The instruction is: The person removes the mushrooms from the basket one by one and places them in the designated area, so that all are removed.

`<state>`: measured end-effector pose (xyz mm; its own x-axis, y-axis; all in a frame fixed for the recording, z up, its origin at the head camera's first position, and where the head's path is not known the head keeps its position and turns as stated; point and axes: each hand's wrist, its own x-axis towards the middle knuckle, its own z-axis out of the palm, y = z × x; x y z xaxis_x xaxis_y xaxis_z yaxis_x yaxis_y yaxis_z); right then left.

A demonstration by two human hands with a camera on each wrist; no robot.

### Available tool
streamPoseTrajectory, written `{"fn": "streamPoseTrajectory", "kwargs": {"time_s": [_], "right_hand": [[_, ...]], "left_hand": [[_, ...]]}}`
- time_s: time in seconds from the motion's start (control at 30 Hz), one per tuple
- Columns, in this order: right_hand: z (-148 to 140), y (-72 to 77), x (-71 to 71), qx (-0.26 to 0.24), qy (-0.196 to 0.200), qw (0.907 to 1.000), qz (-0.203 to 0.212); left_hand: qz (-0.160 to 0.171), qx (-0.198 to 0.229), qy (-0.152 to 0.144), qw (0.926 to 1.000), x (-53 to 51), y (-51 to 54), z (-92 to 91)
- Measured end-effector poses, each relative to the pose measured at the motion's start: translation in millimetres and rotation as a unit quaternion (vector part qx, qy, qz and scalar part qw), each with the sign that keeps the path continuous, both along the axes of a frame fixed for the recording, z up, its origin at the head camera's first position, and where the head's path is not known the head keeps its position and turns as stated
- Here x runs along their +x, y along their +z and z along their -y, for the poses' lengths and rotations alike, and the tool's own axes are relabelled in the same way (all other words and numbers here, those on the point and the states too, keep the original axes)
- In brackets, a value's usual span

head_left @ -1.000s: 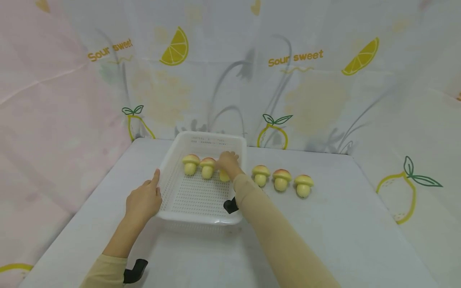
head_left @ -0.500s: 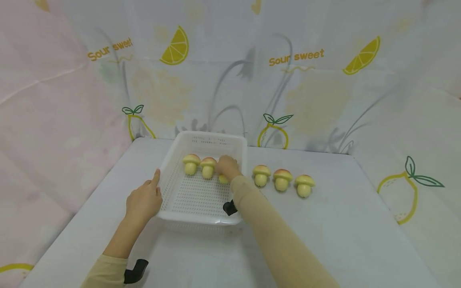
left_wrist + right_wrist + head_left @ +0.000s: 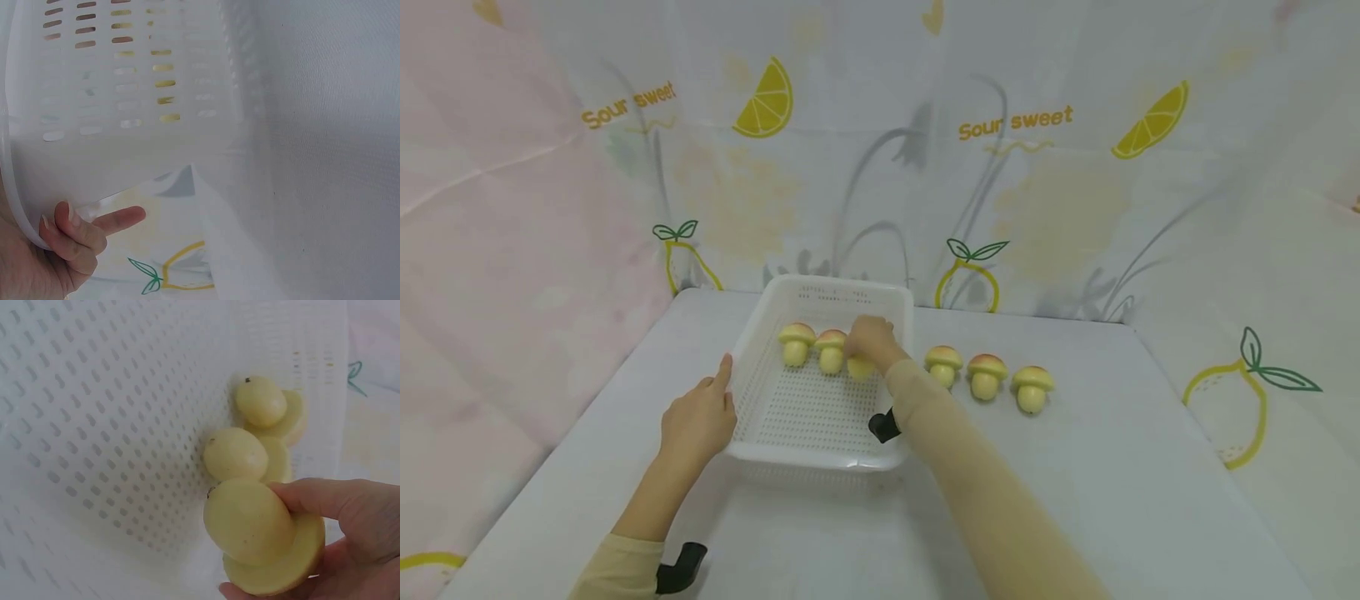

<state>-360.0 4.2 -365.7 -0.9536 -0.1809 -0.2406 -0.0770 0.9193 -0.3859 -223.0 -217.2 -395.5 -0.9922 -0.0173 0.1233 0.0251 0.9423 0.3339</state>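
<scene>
A white perforated plastic basket (image 3: pixel 808 454) stands on the table. My left hand (image 3: pixel 698 421) grips its left rim, with the index finger stretched out along it; in the left wrist view the fingers (image 3: pixel 78 247) bend around the outside of the rim. Inside the basket, my right hand (image 3: pixel 871 337) holds a toy mushroom (image 3: pixel 250 525) by its cap, thumb on one side and fingers on the other. The hand covers much of that cap in the head view. Two more mushrooms, one at left (image 3: pixel 796 344) and one in the middle (image 3: pixel 831 352), stand beside it in a row.
Right of the basket, three similar mushrooms stand in a slanting row: a near-basket one (image 3: pixel 943 367), a middle one (image 3: pixel 987 377) and an outer one (image 3: pixel 1032 389). A lemon-printed cloth (image 3: pixel 865 192) hangs behind the white table (image 3: pixel 1075 500).
My right hand has shifted slightly within the basket, bringing its mushroom a little left, nearer the middle one. The left hand and the basket have stayed in place.
</scene>
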Motion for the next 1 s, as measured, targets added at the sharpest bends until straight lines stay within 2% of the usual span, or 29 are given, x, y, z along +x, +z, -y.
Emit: {"fn": "streamPoseTrajectory", "kwargs": {"time_s": [0.1,0.17,0.37,0.53,0.7,0.87,1.0], "right_hand": [[-4,9.6,-4.8,0.002,0.014,0.9999,0.002],[-6,16.5,-6.9,-0.015,0.015,0.9998,0.006],[-9,40.3,-8.1,-0.115,0.032,0.9929,0.003],[-2,53.1,-6.2,-0.184,0.051,0.9809,-0.040],[0,63.4,-0.2,-0.203,0.080,0.9704,-0.103],[0,72.4,6.8,-0.237,0.099,0.9522,-0.165],[2,77.1,10.3,-0.246,0.117,0.9431,-0.191]], "left_hand": [[-0.004,-0.003,0.000,1.0000,0.2,1.2,0.1],[-0.004,-0.003,-0.002,1.0000,0.4,1.8,0.1],[-0.003,-0.005,-0.004,1.0000,1.1,1.5,0.0],[-0.004,-0.003,-0.003,1.0000,2.7,1.1,-1.7],[0.002,0.005,-0.003,1.0000,2.7,1.1,-3.6],[-0.006,0.002,-0.006,1.0000,2.6,2.1,-5.0],[-0.006,-0.001,0.000,1.0000,4.9,3.2,-4.3]]}}
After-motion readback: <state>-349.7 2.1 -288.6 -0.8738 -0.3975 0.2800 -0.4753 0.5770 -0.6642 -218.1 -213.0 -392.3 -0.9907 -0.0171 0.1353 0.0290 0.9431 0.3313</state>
